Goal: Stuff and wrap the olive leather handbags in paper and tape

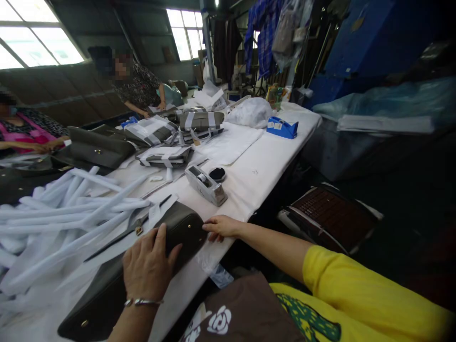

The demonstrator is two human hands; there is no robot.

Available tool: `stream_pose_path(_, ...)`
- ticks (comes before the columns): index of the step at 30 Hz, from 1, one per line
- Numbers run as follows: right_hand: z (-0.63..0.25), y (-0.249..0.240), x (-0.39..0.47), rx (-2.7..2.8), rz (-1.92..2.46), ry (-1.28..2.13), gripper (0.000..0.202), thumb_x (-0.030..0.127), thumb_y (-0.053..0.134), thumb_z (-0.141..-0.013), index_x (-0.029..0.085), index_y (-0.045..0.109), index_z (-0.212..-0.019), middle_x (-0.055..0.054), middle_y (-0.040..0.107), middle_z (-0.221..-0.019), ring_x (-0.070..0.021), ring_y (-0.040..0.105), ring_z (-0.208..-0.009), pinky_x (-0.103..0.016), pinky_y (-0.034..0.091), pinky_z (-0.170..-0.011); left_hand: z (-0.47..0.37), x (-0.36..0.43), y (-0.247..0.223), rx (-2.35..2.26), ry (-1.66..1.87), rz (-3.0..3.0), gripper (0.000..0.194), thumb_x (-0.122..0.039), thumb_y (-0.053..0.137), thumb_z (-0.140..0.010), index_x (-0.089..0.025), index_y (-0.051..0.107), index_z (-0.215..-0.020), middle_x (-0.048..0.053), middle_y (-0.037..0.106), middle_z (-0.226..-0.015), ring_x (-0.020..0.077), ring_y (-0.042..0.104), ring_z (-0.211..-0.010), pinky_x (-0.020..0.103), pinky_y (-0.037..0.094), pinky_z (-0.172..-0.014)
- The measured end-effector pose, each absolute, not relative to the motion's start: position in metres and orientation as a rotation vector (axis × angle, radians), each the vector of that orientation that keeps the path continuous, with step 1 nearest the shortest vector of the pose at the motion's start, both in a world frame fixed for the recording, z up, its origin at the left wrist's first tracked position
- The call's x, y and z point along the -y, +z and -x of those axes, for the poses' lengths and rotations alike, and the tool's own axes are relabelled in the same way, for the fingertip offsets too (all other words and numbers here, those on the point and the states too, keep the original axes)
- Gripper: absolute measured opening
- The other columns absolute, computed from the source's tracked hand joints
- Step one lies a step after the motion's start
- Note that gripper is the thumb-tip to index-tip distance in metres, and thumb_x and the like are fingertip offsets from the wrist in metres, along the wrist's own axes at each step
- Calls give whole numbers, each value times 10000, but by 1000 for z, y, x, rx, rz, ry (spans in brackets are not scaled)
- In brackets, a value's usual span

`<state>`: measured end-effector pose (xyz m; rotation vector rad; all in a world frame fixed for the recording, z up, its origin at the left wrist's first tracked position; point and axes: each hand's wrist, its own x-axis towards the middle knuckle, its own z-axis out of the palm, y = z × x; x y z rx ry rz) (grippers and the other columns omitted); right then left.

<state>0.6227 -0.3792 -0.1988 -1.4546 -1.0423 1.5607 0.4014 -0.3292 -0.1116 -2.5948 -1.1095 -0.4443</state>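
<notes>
A dark olive handbag (185, 228) lies on its side along the near table edge, its base with small metal feet turned towards me. My left hand (147, 261), with a metal bangle at the wrist, grips the bag near its middle, fingers over the upper face and thumb on the base. At the bag's far right end, my right hand (219, 227) has its fingers closed on the corner; some fingertips are hidden beneath. A strap with a gold buckle (138, 229) and white sheet material (160, 211) lie against the bag's upper side.
White foam tubes (71, 213) pile up at left. Beyond the bag stand a grey tape dispenser (205, 185), a dark round roll (217, 174) and a blue dispenser (282, 127). Wrapped bags (166, 156) cover the table's middle. Two co-workers (140, 90) work across the table.
</notes>
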Motion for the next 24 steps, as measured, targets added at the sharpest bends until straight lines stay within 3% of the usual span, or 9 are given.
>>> stream_pose_path(6,-620,-202,373,992,1476,1567,366,456,534,-858,165,548,-1079,12,610,-597,-104,587,-473,-163,441,-412,-409,329,-122,1143,-505,2536,438,-423,490,-842,-148,543,-1180,139,587,-1061,313,514,-972,439,347,-857)
stream_pose_path(11,-610,-205,372,841,1590,1364,506,484,606,-797,175,479,-1176,-26,647,-781,-94,575,-434,-170,415,-347,-412,326,-128,1153,-566,2516,399,-382,522,-824,-165,556,-1158,139,577,-1052,304,511,-963,442,345,-844)
stream_pose_path(18,-618,-203,348,894,1769,1454,430,509,647,-751,151,549,-969,18,580,-491,-140,569,-402,-215,456,-354,-412,319,-138,1099,-581,2504,301,-329,536,-806,-214,599,-1077,100,611,-998,280,520,-910,406,333,-793)
stream_pose_path(24,-640,-189,333,1092,1704,1741,323,430,662,-768,132,549,-821,-3,605,-491,-140,583,-409,-219,476,-378,-411,320,-143,963,-523,2465,231,-302,514,-821,-216,615,-1012,83,649,-943,250,530,-836,395,318,-776)
